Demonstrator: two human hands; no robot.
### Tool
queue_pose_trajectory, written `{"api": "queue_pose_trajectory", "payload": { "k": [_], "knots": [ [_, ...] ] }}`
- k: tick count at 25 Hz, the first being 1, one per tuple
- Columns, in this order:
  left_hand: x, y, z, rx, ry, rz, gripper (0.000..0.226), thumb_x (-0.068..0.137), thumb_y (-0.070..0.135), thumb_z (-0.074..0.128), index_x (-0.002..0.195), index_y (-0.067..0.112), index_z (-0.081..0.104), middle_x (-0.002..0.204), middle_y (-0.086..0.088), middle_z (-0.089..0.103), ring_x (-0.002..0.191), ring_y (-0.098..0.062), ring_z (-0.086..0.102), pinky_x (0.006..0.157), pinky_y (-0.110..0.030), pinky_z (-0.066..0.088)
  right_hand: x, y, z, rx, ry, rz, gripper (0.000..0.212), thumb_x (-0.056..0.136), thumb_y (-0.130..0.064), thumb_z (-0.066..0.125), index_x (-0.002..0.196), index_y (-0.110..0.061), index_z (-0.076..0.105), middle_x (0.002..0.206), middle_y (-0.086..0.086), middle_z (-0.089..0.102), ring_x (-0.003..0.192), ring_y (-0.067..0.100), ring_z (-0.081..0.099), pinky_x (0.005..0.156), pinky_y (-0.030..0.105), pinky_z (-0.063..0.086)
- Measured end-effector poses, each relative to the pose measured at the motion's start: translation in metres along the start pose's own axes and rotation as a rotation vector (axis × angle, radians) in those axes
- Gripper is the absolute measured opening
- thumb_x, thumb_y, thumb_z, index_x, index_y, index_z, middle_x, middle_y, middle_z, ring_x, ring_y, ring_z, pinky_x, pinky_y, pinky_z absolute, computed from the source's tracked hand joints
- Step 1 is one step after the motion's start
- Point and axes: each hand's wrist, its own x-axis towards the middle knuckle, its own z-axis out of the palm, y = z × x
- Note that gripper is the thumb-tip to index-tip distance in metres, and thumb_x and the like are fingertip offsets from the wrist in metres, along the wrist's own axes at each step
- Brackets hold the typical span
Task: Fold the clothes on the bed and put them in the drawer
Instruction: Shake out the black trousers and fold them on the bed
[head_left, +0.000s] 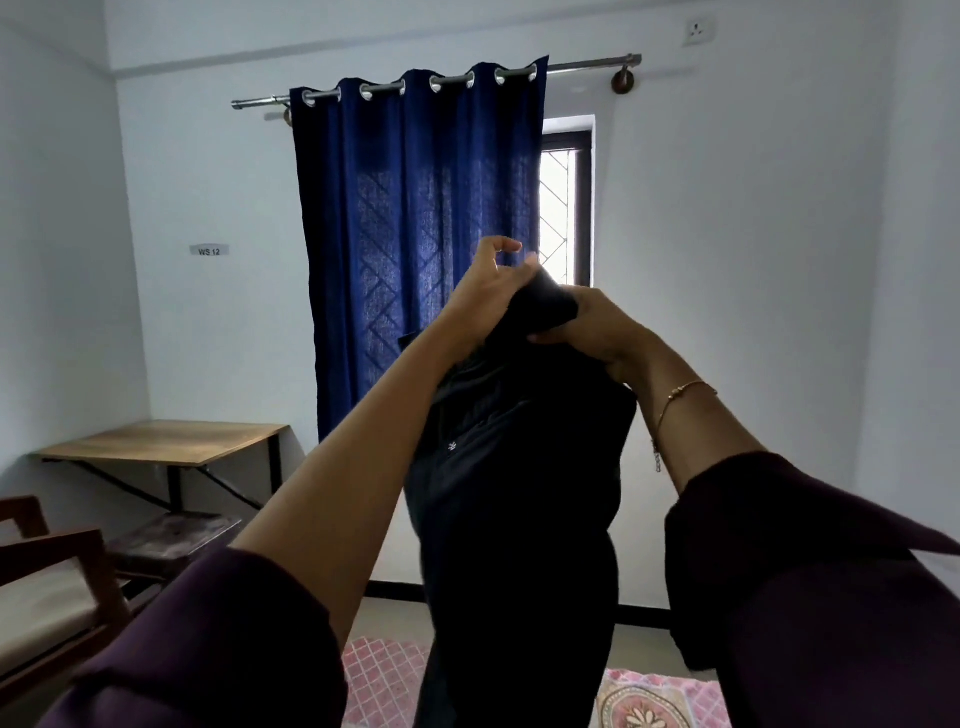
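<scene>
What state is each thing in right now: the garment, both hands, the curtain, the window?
dark garment: held up in the air, hanging down, not yet folded
left hand: at the garment's top edge, fingers loosely curled
right hand: gripping the garment's top
blue curtain: drawn over most of the window
window: partly uncovered at the right, daylight showing

A dark matt cloth garment (519, 493) is seen, and a blue woven cloth curtain (415, 218) hung on a shiny metal rod (587, 65). A matt wood-topped desk (161, 441) is shown. The bed (382, 675) is covered in patterned pink cloth.
</scene>
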Motion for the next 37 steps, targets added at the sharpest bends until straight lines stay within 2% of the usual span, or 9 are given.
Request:
{"api": "queue_pose_trajectory", "payload": {
  "k": [3,5,8,13,20,26,29,32,37],
  "knots": [
    [-0.024,-0.049,-0.026,0.240,0.233,0.058,0.072,0.070,0.052,0.074,0.125,0.031,0.032,0.117,0.002,0.055,0.108,-0.013,0.052,0.092,-0.028,0.042,-0.005,0.013,-0.009,0.078,0.066,0.059,0.038,0.076,0.012,0.064,0.109,-0.007,0.060,0.089,0.005,0.066,0.077,0.016,0.062,0.073,0.024,0.054],
    [-0.044,-0.082,-0.044,0.194,0.173,-0.226,0.093,0.061,0.059,0.077,0.135,0.023,0.033,0.131,-0.002,0.046,0.118,-0.017,0.046,0.098,-0.033,0.040,-0.009,0.022,-0.012,0.149,0.109,0.127,0.041,0.078,0.016,0.058,0.108,-0.012,0.061,0.084,0.004,0.065,0.073,0.017,0.062,0.071,0.026,0.054],
    [-0.079,-0.113,-0.051,-0.070,-0.166,-0.558,0.067,0.084,0.033,0.068,0.136,0.028,0.027,0.129,-0.002,0.040,0.110,-0.018,0.046,0.087,-0.033,0.040,-0.015,0.033,-0.015,0.258,0.168,0.196,0.046,0.073,0.020,0.045,0.104,-0.010,0.062,0.079,0.009,0.063,0.070,0.025,0.059,0.067,0.032,0.052],
    [-0.089,-0.114,-0.024,-0.384,-0.161,-0.380,0.045,0.083,-0.002,0.064,0.110,0.023,0.037,0.098,-0.006,0.059,0.070,-0.010,0.063,0.052,-0.019,0.050,-0.024,0.042,-0.017,0.401,0.142,0.254,0.047,0.073,0.021,0.033,0.085,-0.017,0.058,0.077,0.011,0.059,0.066,0.026,0.056,0.052,0.023,0.052],
    [-0.083,-0.089,-0.010,-0.248,-0.300,-0.383,0.024,0.081,0.004,0.069,0.103,0.008,0.063,0.086,-0.005,0.070,0.072,-0.015,0.069,0.055,-0.021,0.056,-0.032,0.067,-0.033,0.410,0.352,0.316,0.039,0.069,0.014,0.038,0.078,-0.015,0.061,0.075,0.009,0.058,0.073,0.027,0.053,0.063,0.030,0.045],
    [-0.058,-0.065,0.013,-0.069,0.160,-0.270,0.017,0.083,0.022,0.071,0.082,0.005,0.069,0.083,-0.012,0.070,0.077,-0.023,0.068,0.078,-0.039,0.058,-0.028,0.059,-0.008,-0.266,0.741,0.337,0.041,0.079,-0.005,0.054,0.118,-0.009,0.044,0.123,0.011,0.045,0.112,0.028,0.044,0.091,0.036,0.040],
    [-0.044,-0.051,0.033,-0.083,0.405,-0.324,0.025,0.085,0.028,0.066,0.075,0.005,0.067,0.079,-0.010,0.067,0.076,-0.024,0.065,0.077,-0.041,0.056,-0.030,0.038,0.020,-0.042,0.390,0.035,0.031,0.086,-0.018,0.063,0.112,-0.011,0.049,0.095,-0.002,0.052,0.087,0.016,0.053,0.073,0.021,0.045],
    [-0.035,-0.040,0.035,-0.200,0.419,-0.384,0.033,0.091,0.035,0.058,0.070,0.010,0.064,0.077,-0.006,0.063,0.076,-0.020,0.061,0.080,-0.042,0.055,-0.037,0.031,0.038,0.124,-0.100,0.071,0.048,0.088,-0.035,0.061,0.129,-0.015,0.046,0.110,-0.002,0.058,0.101,0.013,0.058,0.085,0.024,0.050],
    [-0.050,-0.043,0.031,-0.364,0.376,-0.492,0.034,0.099,0.037,0.041,0.084,0.021,0.066,0.106,-0.007,0.063,0.096,-0.020,0.059,0.090,-0.034,0.049,-0.028,0.044,0.057,-0.184,0.023,-0.012,0.031,0.087,-0.025,0.061,0.114,-0.009,0.061,0.102,0.010,0.067,0.093,0.025,0.063,0.084,0.036,0.051]
  ]
}}
